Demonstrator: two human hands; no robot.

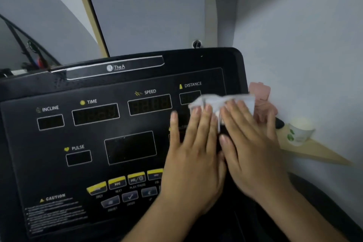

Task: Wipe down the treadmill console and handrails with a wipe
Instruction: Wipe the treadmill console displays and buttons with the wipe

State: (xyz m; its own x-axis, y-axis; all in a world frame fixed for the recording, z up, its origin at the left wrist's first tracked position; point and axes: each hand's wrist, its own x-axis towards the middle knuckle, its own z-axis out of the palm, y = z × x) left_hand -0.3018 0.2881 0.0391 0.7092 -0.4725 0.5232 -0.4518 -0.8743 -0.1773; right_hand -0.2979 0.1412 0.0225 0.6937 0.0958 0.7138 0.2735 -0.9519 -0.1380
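Pressing hands: left hand (194,153) and right hand (253,147) lie flat side by side on the console (117,143), and both bear down on the wipe (220,102).
Left fingers: straight and close together, with the tips on the wipe's near edge; the thumb is spread out to the left.
Right fingers: straight and a little fanned, lying over the right half of the wipe.
Wipe: white and crumpled, at the console's upper right. It covers the lower right corner of the DISTANCE window (189,97) and reaches the console's right edge.
Console: a black, tilted panel with dark windows marked INCLINE, TIME, SPEED and PULSE, a larger blank window (130,147) in the middle, and a brand strip (115,67) along the top.
Hidden by the hands: a yellow mark and part of a window below DISTANCE, and the right end of the yellow buttons (117,181).
Near edge: grey buttons sit under the yellow ones, with a caution label (53,197) to their left.
Pink thing: just past the console's right edge, partly behind the wipe and the right hand (261,92); too blurred to tell what it is.
Paper cup: white with green print, upright on a wooden shelf (314,153) against the wall, right of the hands (300,131).
Black tip: a rounded end between the right hand and the cup (280,123); what it belongs to cannot be told.
Far left: dark cables (29,51) hang behind the console.
Wall: pale grey, with a small black knob (197,43) just above the console's top edge.
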